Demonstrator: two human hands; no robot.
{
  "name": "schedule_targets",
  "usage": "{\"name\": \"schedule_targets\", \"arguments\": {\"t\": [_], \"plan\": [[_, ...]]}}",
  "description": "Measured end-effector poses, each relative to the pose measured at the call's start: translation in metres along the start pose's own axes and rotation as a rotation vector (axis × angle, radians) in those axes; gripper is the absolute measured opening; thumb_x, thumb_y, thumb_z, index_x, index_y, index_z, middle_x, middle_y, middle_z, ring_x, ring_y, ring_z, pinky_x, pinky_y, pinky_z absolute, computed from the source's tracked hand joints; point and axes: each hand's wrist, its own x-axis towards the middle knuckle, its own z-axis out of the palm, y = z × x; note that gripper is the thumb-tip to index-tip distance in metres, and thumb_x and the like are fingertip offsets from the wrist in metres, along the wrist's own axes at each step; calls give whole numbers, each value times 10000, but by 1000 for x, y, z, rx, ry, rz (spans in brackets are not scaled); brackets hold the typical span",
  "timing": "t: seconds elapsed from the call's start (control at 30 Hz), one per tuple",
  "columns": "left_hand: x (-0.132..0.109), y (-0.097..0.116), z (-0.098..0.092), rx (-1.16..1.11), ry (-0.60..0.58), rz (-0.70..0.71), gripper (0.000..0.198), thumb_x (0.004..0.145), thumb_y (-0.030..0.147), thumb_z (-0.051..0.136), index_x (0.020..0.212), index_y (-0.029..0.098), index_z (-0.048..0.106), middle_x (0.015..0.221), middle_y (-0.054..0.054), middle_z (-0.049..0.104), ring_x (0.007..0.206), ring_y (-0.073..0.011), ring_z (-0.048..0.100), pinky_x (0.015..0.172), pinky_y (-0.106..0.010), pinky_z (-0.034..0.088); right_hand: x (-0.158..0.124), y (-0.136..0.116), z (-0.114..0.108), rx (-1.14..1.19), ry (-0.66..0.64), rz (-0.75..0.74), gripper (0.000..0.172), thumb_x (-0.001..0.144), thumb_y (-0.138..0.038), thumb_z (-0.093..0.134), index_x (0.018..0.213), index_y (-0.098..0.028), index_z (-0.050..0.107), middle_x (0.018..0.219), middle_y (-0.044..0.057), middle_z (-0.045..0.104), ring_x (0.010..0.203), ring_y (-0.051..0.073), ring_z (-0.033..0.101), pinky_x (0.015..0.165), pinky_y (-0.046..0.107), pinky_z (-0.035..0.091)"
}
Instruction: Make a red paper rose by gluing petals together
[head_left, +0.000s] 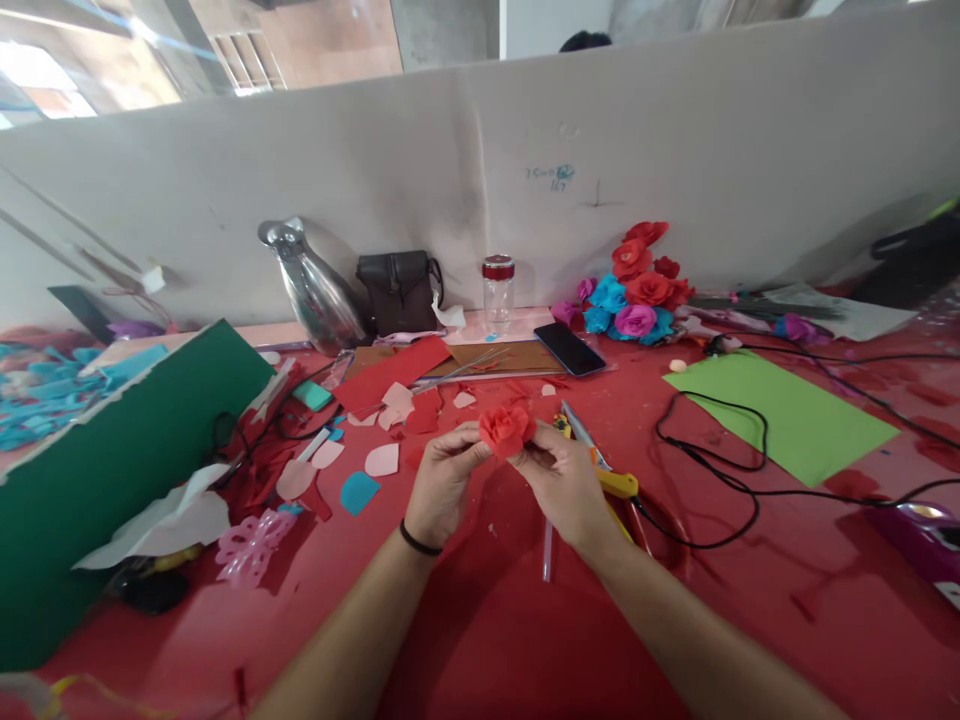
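Both my hands meet over the middle of the red table (487,620), pinching a small red paper flower (506,428). My left hand (442,485), with a black band on the wrist, grips the flower's left side with closed fingers. My right hand (566,485) closes on its right side. A thin white stick (548,550) shows below my right hand. Under that hand lies a yellow-handled tool (611,480). Loose pink and red paper petals (382,460) lie just left of my hands.
A green sheet (787,415) and black cables (720,480) lie to the right. A heap of finished paper flowers (634,285), a phone (570,348), a jar (498,290), a dark bag (397,290) and a silver vase (315,285) stand along the grey partition. A green board (112,450) leans at left.
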Motion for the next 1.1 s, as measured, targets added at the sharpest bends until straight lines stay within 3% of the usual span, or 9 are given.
{"name": "schedule_targets", "arguments": {"t": [0.13,0.37,0.7,0.8,0.97,1.1], "plan": [[0,0,0,-21,9,10,123,580,273,808,659,201,747,759,-27,707,793,-166,603,813,-297,449,-2,-2,1,-50,-14,-77,160,809,-359,627,874,-236,706,904,44,662,849,196,593,813,335,467],[-1,0,0,-151,-64,-59,193,549,270,837,711,210,751,768,7,710,762,-115,587,783,-228,441,-2,-1,1,-62,30,-81,147,805,-363,627,787,-222,666,767,20,596,795,186,563,757,321,460],[2,-4,-8,-221,-73,-123,303,507,238,856,777,217,721,856,10,700,796,-120,600,800,-236,451,-3,-12,2,-124,4,-205,134,795,-170,556,781,-223,678,789,24,599,786,168,541,728,291,423],[4,-3,-11,-182,-84,-92,300,534,258,849,796,217,710,840,15,688,776,-112,587,786,-237,438,-2,-13,0,66,-46,-90,167,739,-152,548,775,-225,694,780,16,592,758,162,518,696,289,401],[5,-3,-14,-97,-194,-77,223,592,269,822,755,188,692,741,9,653,687,-109,548,712,-249,421,-1,-14,0,522,-4,278,144,725,-337,619,708,-226,710,686,6,626,681,150,505,650,287,380],[7,-5,-16,-68,-218,-86,238,586,315,824,726,180,686,711,4,644,673,-118,539,729,-274,428,0,-16,1,554,50,301,150,656,-369,740,670,-223,709,633,-16,617,615,120,472,615,269,360]]}}
